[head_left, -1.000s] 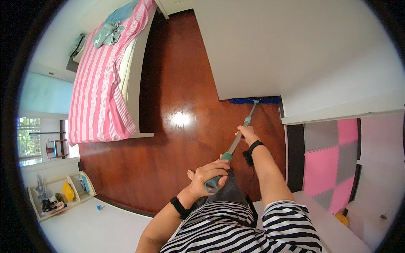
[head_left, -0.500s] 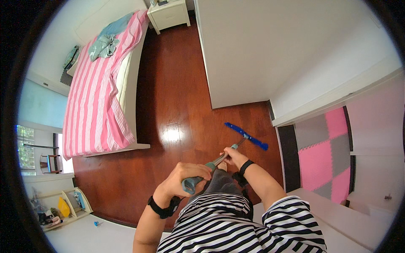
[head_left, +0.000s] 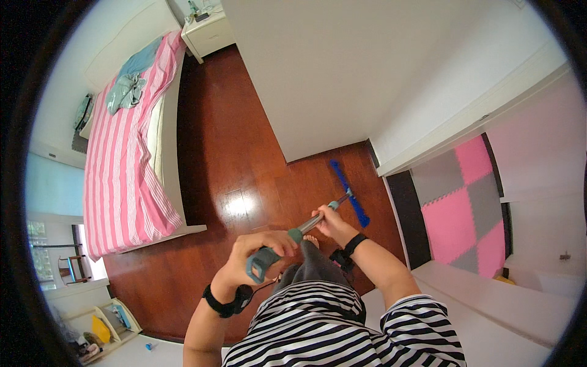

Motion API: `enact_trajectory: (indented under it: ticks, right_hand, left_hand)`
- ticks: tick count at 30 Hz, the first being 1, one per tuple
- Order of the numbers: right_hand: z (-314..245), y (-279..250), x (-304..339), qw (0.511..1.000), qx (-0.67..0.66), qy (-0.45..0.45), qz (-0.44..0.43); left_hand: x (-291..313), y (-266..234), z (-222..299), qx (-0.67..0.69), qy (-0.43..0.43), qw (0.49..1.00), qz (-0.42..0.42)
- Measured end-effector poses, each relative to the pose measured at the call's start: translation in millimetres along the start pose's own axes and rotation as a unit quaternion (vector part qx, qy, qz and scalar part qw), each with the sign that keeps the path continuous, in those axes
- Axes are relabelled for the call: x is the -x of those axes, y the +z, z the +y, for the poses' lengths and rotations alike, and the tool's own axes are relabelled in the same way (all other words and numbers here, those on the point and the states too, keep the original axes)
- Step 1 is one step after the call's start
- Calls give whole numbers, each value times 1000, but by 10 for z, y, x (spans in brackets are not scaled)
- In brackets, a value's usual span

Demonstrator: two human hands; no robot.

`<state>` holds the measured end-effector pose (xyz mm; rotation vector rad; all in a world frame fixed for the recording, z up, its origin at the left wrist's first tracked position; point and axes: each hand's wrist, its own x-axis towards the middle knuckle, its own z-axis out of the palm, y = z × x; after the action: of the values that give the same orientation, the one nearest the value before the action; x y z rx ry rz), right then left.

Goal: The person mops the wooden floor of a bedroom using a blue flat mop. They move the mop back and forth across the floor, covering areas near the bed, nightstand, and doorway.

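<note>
A flat mop with a blue head (head_left: 350, 194) rests on the reddish-brown wooden floor (head_left: 244, 140), close to the doorway. Its grey-green and metal handle (head_left: 310, 226) slants up toward my body. My left hand (head_left: 262, 248) is wrapped around the thick upper grip, just below the hanging loop at its end. Farther down the shaft, my right hand (head_left: 329, 221) is closed around the pole. Dark bands circle both wrists. One bare foot (head_left: 312, 241) shows under the handle.
A bed (head_left: 125, 171) with a pink striped cover stands on the left, a white nightstand (head_left: 211, 37) beyond it. A wall corner (head_left: 287, 160) juts out ahead. Pink and grey foam mats (head_left: 452, 220) lie past the doorway on the right. A low shelf (head_left: 116, 336) sits at lower left.
The mop head has turned so that it points more toward and away from me. Both hands keep their hold on the handle, and the whole view has shifted and rotated slightly.
</note>
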<state>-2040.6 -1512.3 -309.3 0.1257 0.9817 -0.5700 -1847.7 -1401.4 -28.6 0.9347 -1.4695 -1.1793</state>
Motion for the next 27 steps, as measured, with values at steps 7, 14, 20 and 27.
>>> enact_trajectory:
  ticks: [7,14,20,27]
  right_hand:
    - [-1015,-182,-319,982,-165,-58,71]
    - [-1216,-262,-741,989,-70,-48,120]
    - [-806,-50,-768,972,48,3,228]
    - [17,396,-584,957,186,44,218]
  left_hand:
    - [-848,375,-658,-26,22,998,-62]
    - [-975,539,-752,-68,-51,995,46]
    - [-556,418,-718,-108,-49,989,83]
    - [135,150,-353,-133,-115,968,181]
